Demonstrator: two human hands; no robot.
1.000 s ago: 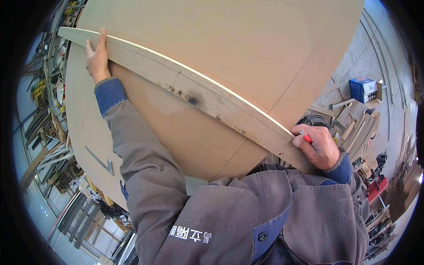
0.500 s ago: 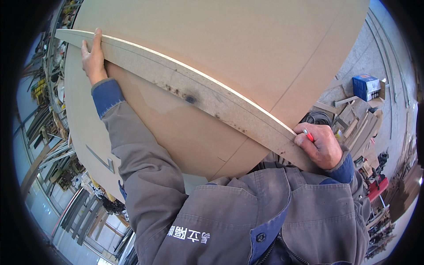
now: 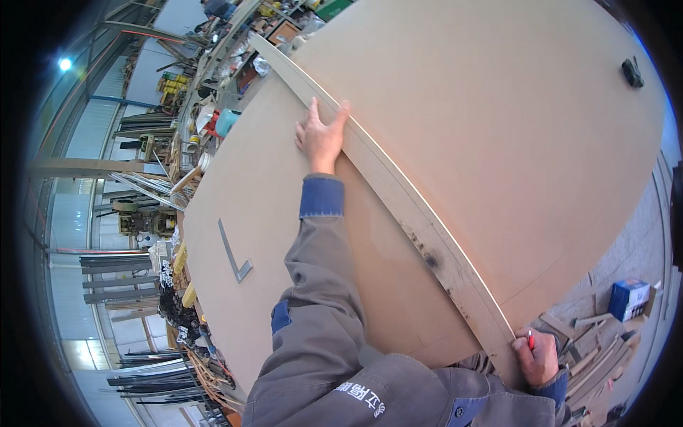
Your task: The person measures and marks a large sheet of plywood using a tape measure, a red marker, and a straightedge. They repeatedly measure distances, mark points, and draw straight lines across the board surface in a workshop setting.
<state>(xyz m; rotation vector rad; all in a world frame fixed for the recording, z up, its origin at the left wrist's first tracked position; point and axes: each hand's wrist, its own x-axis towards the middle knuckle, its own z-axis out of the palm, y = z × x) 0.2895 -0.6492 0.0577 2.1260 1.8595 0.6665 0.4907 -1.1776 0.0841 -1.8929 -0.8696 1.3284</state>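
A long, straight wooden strip lies slantwise across a large brown board. It has dark stains on its face and a pale far edge. My left hand rests on the strip toward its far end, fingers spread and pressing down. At the near right end, my right hand is closed round a red pencil, against the strip's edge. The pencil tip is hidden. To the left of my left arm, a metal carpenter's square lies flat on the board.
A small black object sits at the board's far right. Beyond the right edge stand a blue box and wood offcuts on the floor. Racks of dark lengths and cluttered shelves line the left side.
The view has swung left, bringing the whole square and more of the left wall into sight. Both hands stay at about the same places along the strip.
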